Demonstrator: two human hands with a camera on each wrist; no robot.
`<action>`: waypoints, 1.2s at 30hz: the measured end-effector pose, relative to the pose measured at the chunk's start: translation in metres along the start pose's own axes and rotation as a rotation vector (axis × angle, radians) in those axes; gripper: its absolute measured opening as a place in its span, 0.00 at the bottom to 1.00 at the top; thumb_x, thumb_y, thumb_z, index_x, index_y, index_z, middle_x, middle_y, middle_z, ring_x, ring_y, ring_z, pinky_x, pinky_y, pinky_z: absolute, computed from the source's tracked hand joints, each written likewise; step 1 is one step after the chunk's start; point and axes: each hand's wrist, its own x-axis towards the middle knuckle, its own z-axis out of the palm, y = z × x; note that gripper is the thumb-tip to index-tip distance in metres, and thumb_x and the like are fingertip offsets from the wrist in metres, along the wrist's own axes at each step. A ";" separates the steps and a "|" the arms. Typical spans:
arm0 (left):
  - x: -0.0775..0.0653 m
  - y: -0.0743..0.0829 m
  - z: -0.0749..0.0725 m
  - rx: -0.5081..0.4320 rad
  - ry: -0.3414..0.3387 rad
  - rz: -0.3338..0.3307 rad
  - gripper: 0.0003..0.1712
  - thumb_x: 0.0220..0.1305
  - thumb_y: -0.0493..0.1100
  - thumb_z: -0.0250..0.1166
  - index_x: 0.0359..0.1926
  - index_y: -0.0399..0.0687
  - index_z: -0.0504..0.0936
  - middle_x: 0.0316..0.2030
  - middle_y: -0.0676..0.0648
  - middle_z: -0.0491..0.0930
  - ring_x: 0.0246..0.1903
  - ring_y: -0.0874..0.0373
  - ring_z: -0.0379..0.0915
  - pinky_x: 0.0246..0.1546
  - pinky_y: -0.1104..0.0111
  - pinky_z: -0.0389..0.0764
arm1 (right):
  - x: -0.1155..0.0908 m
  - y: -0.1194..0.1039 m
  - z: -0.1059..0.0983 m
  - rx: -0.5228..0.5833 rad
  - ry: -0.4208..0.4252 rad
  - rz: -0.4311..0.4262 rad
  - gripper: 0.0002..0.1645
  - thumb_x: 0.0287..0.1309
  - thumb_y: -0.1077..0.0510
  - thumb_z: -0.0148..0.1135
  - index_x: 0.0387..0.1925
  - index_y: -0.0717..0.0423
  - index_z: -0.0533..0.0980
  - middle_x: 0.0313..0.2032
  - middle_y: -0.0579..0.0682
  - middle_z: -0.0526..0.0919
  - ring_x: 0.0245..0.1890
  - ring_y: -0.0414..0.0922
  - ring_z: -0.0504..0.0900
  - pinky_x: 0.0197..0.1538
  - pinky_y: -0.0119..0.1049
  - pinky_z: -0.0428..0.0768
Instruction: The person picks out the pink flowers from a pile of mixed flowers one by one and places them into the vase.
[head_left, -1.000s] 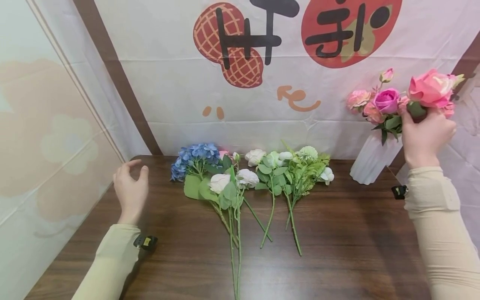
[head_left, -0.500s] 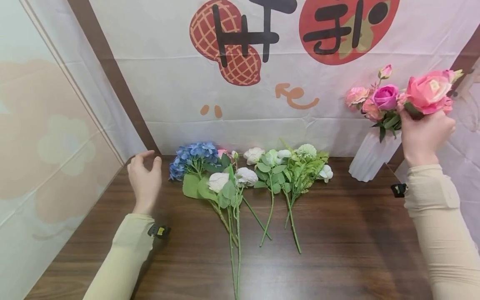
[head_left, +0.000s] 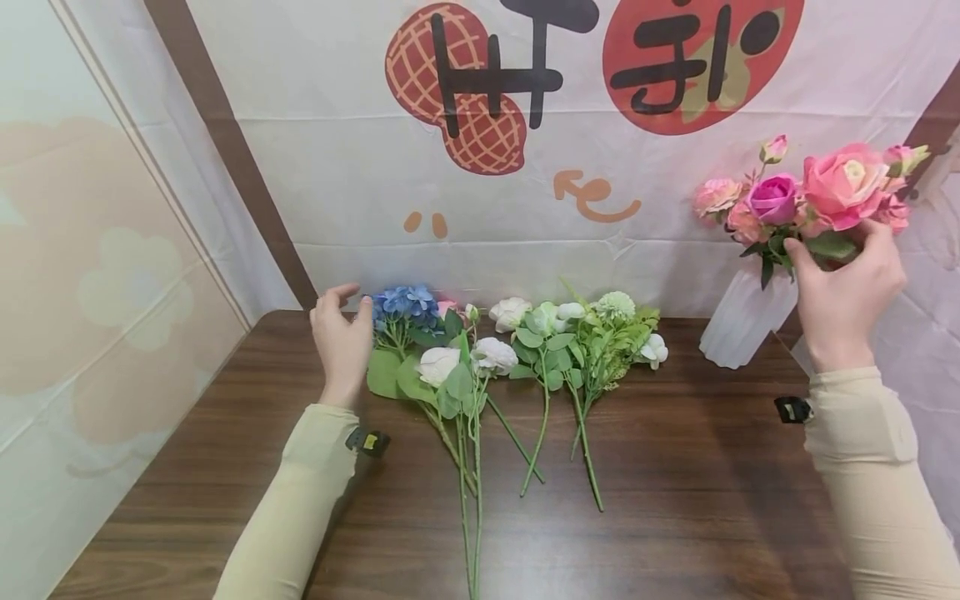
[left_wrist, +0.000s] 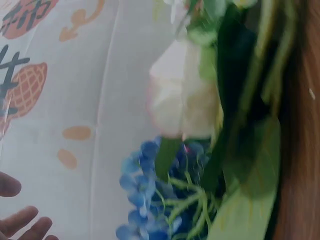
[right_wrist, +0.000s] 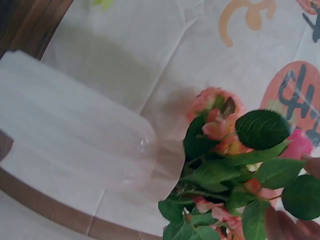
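Note:
My left hand (head_left: 341,342) is raised beside a blue hydrangea (head_left: 408,307), fingers apart and holding nothing. In the left wrist view, its fingertips (left_wrist: 22,222) show left of the blue blooms. At the right, my right hand (head_left: 855,292) is just below a large pink rose (head_left: 843,183), thumb and fingers spread around the green leaves under the bloom. This rose stands among smaller pink flowers in a white ribbed vase (head_left: 750,321), which looks tilted in the head view. Dark green leaves (right_wrist: 262,130) partly hide the right fingers in the right wrist view.
White roses (head_left: 438,365), a eucalyptus-like sprig (head_left: 551,354) and leafy greenery with a pale green pompom bloom (head_left: 615,307) lie across the dark wooden table (head_left: 675,483), stems toward the front. A printed cloth (head_left: 337,167) hangs right behind the table.
My left hand has moved right, from the table's left edge to the blue hydrangea. The right hand's fingers have loosened and spread, and the large rose has shifted slightly left.

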 end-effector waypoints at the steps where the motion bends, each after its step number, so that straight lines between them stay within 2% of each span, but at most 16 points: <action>1: -0.001 0.002 0.003 -0.004 -0.005 -0.003 0.17 0.61 0.39 0.62 0.50 0.38 0.78 0.47 0.36 0.76 0.50 0.43 0.65 0.51 0.57 0.65 | -0.004 -0.001 -0.001 0.019 0.006 0.004 0.33 0.44 0.44 0.73 0.53 0.45 0.72 0.47 0.43 0.79 0.41 0.34 0.77 0.48 0.24 0.69; 4: -0.002 0.008 0.012 -0.011 -0.017 -0.011 0.17 0.60 0.40 0.62 0.50 0.38 0.78 0.48 0.37 0.76 0.50 0.44 0.65 0.52 0.57 0.65 | -0.016 -0.004 -0.003 0.081 0.016 0.040 0.38 0.43 0.44 0.73 0.55 0.44 0.65 0.47 0.34 0.70 0.35 0.25 0.68 0.40 0.20 0.67; 6: -0.003 0.012 0.018 -0.011 -0.026 -0.017 0.18 0.60 0.40 0.62 0.50 0.38 0.78 0.48 0.38 0.76 0.51 0.43 0.65 0.53 0.56 0.65 | -0.022 -0.006 -0.003 0.119 0.019 0.067 0.39 0.44 0.44 0.72 0.54 0.45 0.61 0.42 0.33 0.66 0.32 0.25 0.65 0.39 0.21 0.65; 10: -0.006 0.020 0.028 -0.013 -0.034 -0.035 0.18 0.59 0.40 0.63 0.51 0.38 0.77 0.48 0.39 0.77 0.50 0.44 0.65 0.53 0.56 0.65 | -0.033 -0.009 0.000 0.186 0.039 0.097 0.33 0.48 0.46 0.69 0.49 0.48 0.59 0.33 0.33 0.60 0.30 0.28 0.64 0.39 0.23 0.62; 15: -0.009 0.026 0.040 -0.015 -0.062 -0.058 0.19 0.59 0.39 0.63 0.51 0.38 0.77 0.48 0.39 0.77 0.50 0.44 0.65 0.53 0.55 0.64 | -0.045 -0.012 0.009 0.188 0.051 0.105 0.27 0.49 0.46 0.66 0.45 0.47 0.62 0.30 0.30 0.62 0.28 0.25 0.67 0.39 0.20 0.66; 22: -0.016 0.034 0.061 0.014 -0.123 -0.108 0.18 0.58 0.39 0.64 0.50 0.38 0.77 0.47 0.39 0.78 0.49 0.44 0.67 0.53 0.55 0.64 | -0.064 -0.017 0.029 0.185 0.000 0.062 0.19 0.54 0.46 0.63 0.44 0.49 0.70 0.31 0.26 0.71 0.31 0.25 0.74 0.35 0.17 0.72; 24: -0.018 0.036 0.067 0.018 -0.144 -0.124 0.19 0.58 0.39 0.64 0.50 0.38 0.77 0.47 0.39 0.78 0.49 0.44 0.67 0.53 0.55 0.65 | -0.068 -0.020 0.034 0.176 -0.023 0.039 0.18 0.56 0.46 0.62 0.45 0.50 0.72 0.33 0.30 0.75 0.33 0.28 0.76 0.34 0.18 0.71; 28: -0.022 0.036 0.079 0.034 -0.193 -0.156 0.19 0.59 0.39 0.63 0.52 0.39 0.77 0.47 0.40 0.78 0.50 0.44 0.68 0.54 0.55 0.66 | -0.077 -0.024 0.045 0.145 -0.113 -0.018 0.18 0.59 0.48 0.59 0.45 0.57 0.75 0.37 0.48 0.81 0.36 0.40 0.79 0.36 0.20 0.71; 31: -0.025 0.033 0.088 0.040 -0.244 -0.191 0.18 0.59 0.39 0.62 0.51 0.39 0.78 0.46 0.39 0.80 0.49 0.44 0.69 0.52 0.55 0.68 | -0.085 -0.024 0.055 0.125 -0.206 -0.045 0.19 0.61 0.50 0.58 0.44 0.62 0.75 0.38 0.57 0.82 0.37 0.49 0.81 0.40 0.29 0.73; 34: -0.030 0.031 0.095 0.055 -0.298 -0.215 0.15 0.60 0.39 0.61 0.48 0.38 0.80 0.42 0.39 0.81 0.45 0.44 0.73 0.49 0.57 0.72 | -0.094 -0.025 0.064 0.116 -0.294 -0.050 0.19 0.62 0.50 0.58 0.44 0.63 0.76 0.38 0.60 0.83 0.37 0.55 0.82 0.45 0.41 0.74; 36: -0.032 0.030 0.099 0.091 -0.328 -0.203 0.13 0.60 0.39 0.61 0.45 0.37 0.81 0.41 0.40 0.82 0.44 0.45 0.76 0.47 0.58 0.75 | -0.099 -0.026 0.070 0.109 -0.350 -0.032 0.19 0.63 0.49 0.57 0.44 0.62 0.76 0.38 0.60 0.84 0.38 0.57 0.82 0.46 0.45 0.74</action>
